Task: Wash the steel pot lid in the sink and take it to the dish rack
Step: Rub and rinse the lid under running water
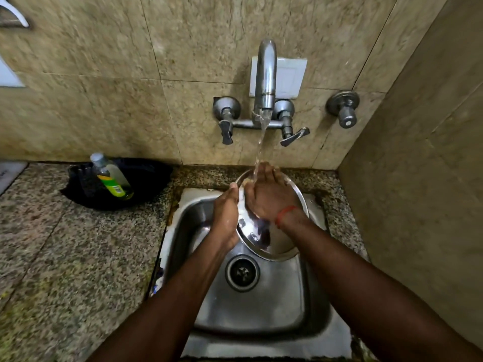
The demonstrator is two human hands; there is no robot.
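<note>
The round steel pot lid is held tilted over the steel sink, its far edge under the running tap. My left hand grips the lid's left rim, thumb on top. My right hand lies flat on the lid's inner face with straight fingers, and the water stream lands on them. A red thread circles my right wrist. The lid's middle is hidden beneath my right hand.
A dish-soap bottle leans in a black pan on the granite counter left of the sink. Two lever taps flank the spout, and a separate valve is on the wall at right. A tiled side wall stands close on the right.
</note>
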